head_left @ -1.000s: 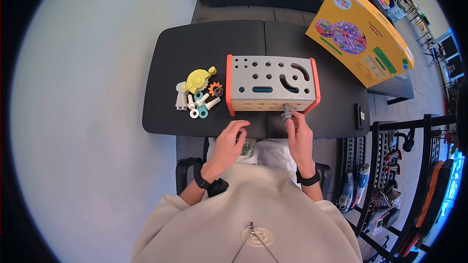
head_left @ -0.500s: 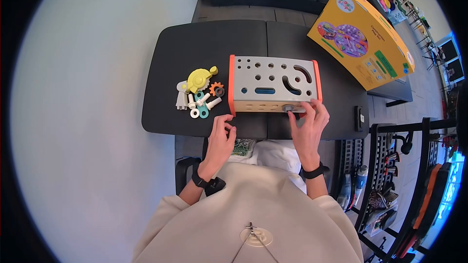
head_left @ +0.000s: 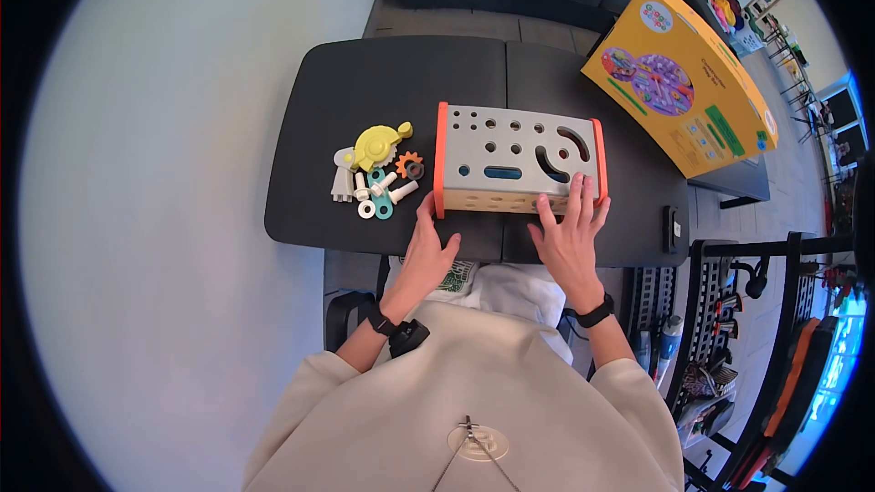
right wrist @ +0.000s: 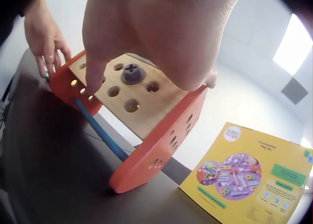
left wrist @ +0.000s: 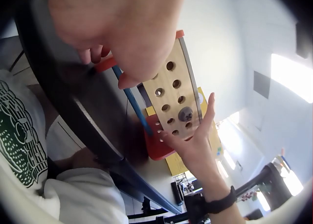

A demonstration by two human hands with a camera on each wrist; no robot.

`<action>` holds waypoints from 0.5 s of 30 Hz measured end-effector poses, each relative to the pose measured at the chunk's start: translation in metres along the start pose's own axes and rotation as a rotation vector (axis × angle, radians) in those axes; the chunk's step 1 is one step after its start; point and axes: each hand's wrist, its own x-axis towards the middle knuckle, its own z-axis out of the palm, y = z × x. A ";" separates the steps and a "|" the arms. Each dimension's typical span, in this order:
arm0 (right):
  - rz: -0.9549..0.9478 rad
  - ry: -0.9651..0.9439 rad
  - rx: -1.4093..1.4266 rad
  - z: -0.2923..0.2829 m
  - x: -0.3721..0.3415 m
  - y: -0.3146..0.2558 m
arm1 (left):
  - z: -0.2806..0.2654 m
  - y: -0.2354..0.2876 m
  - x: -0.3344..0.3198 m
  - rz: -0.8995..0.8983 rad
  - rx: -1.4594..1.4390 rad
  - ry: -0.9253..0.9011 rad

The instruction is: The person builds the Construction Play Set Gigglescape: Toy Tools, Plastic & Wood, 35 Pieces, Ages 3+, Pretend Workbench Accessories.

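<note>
A toy toolbox point(head_left: 526, 141) with a grey perforated top, red end panels and a wooden front panel point(right wrist: 142, 97) stands on the black table. A grey bolt point(right wrist: 131, 74) with a cross-slotted head sits in a hole of that wooden panel, also seen in the left wrist view point(left wrist: 186, 114). My right hand point(head_left: 572, 241) rests on the toolbox's near right edge, fingers spread over the top's edge and thumb lower at the front. My left hand point(head_left: 426, 251) touches the red left end panel point(head_left: 441, 159), its thumb held apart.
Left of the toolbox lie a yellow toy saw point(head_left: 375, 148), an orange gear point(head_left: 406, 162), white bolts point(head_left: 403, 191), a teal strip point(head_left: 383, 208) and a white washer point(head_left: 366, 210). A yellow box point(head_left: 684, 82) stands at the back right. A small black object point(head_left: 672, 229) lies at the right edge.
My right hand has pushed the grey bolt into the front panel, let go of it and spread over the toolbox's edge. My left hand has moved up to the left end panel.
</note>
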 end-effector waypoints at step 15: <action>0.003 0.259 -0.207 0.047 0.024 0.009 | 0.016 0.012 0.032 -0.054 0.086 0.239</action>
